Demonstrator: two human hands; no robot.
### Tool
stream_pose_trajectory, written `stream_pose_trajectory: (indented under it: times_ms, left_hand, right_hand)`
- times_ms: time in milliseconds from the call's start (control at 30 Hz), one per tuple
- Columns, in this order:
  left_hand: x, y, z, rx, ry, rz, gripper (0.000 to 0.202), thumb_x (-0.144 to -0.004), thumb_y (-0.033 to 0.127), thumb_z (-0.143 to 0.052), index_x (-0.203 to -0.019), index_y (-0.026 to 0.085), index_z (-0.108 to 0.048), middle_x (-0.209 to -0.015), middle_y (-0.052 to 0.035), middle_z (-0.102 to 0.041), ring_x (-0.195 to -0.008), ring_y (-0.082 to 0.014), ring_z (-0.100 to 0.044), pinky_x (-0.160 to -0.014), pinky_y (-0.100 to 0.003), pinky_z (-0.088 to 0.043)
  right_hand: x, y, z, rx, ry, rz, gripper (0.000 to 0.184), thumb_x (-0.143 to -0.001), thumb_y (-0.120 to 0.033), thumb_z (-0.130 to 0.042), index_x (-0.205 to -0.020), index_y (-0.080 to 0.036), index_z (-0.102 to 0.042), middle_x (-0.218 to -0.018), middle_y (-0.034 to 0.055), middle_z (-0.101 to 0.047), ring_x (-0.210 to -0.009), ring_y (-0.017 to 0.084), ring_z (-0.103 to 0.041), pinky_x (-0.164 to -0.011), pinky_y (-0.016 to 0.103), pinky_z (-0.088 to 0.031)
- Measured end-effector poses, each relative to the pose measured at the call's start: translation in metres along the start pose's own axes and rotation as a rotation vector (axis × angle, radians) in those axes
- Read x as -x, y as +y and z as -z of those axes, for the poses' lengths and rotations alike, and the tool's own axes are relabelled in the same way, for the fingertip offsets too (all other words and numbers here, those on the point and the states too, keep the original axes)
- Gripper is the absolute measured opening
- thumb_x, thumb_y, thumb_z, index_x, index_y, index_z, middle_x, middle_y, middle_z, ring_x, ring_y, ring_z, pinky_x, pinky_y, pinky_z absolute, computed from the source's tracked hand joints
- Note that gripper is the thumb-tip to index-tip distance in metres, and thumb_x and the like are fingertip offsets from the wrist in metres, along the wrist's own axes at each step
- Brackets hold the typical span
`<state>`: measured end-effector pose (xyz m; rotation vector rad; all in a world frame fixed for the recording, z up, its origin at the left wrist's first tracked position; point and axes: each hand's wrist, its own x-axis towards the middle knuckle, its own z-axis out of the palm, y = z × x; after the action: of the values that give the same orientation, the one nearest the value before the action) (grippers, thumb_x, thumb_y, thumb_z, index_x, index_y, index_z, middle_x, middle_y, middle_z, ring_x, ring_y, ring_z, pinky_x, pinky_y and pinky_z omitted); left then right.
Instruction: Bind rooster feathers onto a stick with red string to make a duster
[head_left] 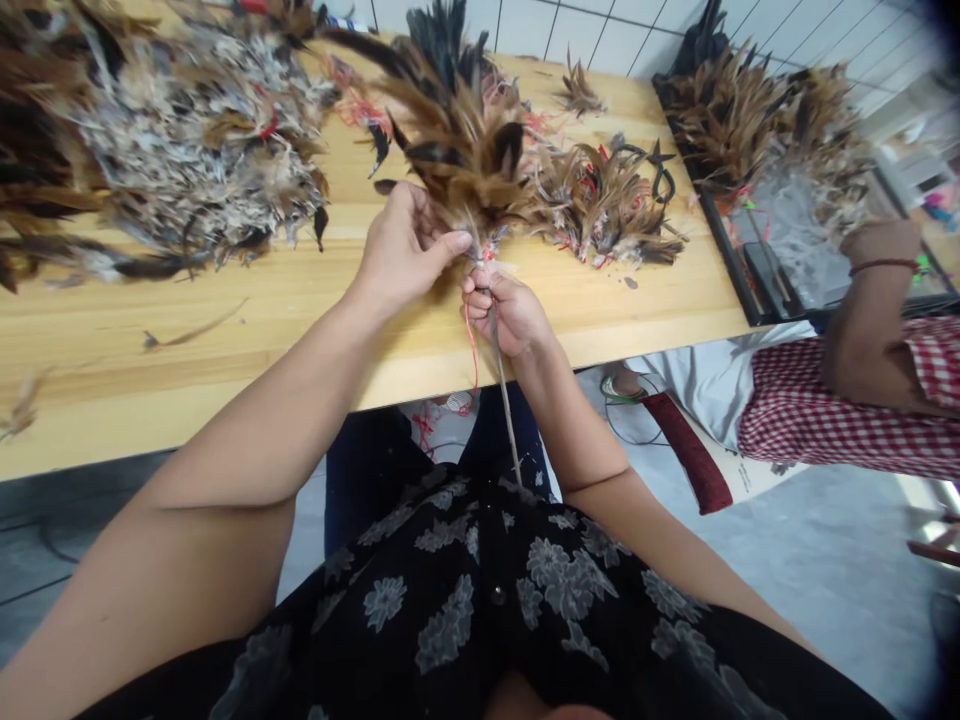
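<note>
My right hand (506, 308) is closed around a thin stick (505, 400), just below a tuft of brown and black feathers (469, 150) bound at its base with red thread. Together they look like a feather duster, its lower end pointing down toward my lap. A loose red thread (472, 345) hangs beside the stick. My left hand (412, 245) is at the left of the binding, thumb and fingers drawn together at the base of the feathers. What lies between those fingertips is partly hidden.
Piled feathers (217, 140) cover the left of the wooden table (300, 350). Right of the tuft lie a tied feather heap (607, 200) and black scissors (660, 172). A dark-edged tray (724, 255) with feathers stands farther right, beside another person's arm (874, 310).
</note>
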<state>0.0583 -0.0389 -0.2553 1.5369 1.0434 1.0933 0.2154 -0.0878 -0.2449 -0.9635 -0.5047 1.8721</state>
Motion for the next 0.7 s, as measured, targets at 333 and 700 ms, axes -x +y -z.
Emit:
stream_pose_trajectory:
  times_ms: [333,700]
  left_hand:
    - [0.021,0.019,-0.013,0.322,-0.330,0.296,0.043,-0.084,0.035,-0.099,-0.107,0.016,-0.068,-0.098,-0.0067,-0.079,-0.084,-0.0163,-0.076,-0.077,-0.026,-0.062]
    - [0.022,0.033,-0.011,0.186,-0.113,0.248,0.014,-0.099,0.023,-0.072,-0.087,0.018,-0.072,-0.063,0.0022,-0.049,-0.053,-0.0089,-0.038,-0.051,-0.023,-0.027]
  right_hand:
    - [-0.004,-0.012,0.015,0.043,0.038,0.138,0.036,-0.111,-0.027,-0.059,-0.078,-0.022,-0.047,-0.062,-0.0079,-0.037,-0.052,0.008,-0.027,-0.048,0.017,-0.028]
    - [-0.002,-0.037,0.014,0.494,0.191,0.406,0.040,-0.108,-0.042,-0.068,-0.082,-0.023,-0.044,-0.078,-0.0037,-0.044,-0.072,0.010,-0.044,-0.057,0.018,-0.035]
